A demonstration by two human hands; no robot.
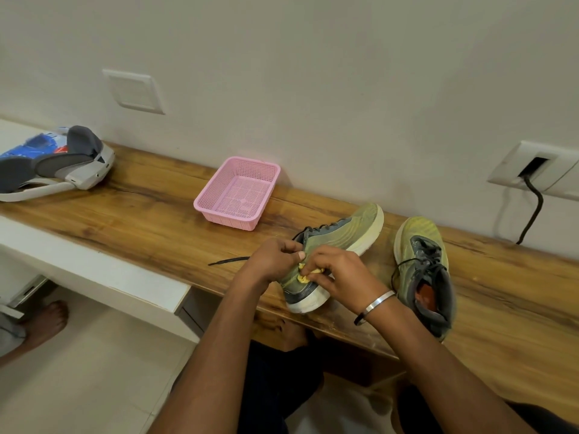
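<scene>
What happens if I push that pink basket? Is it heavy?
Probably light: the basket is thin mesh plastic with nothing in it. It would likely slide easily on the smooth wooden bench rather than tip, since it sits low and wide. Its walls may flex a little when squeezed.

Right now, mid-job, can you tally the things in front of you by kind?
Olive-green mesh running shoes: 2, one on its side, one upright
Crumpled yellow cloth, pinched by the right hand: 1
Pink perforated plastic basket: 1
White-and-grey padded headset: 1
Blue printed packet: 1
Total: 6
</scene>
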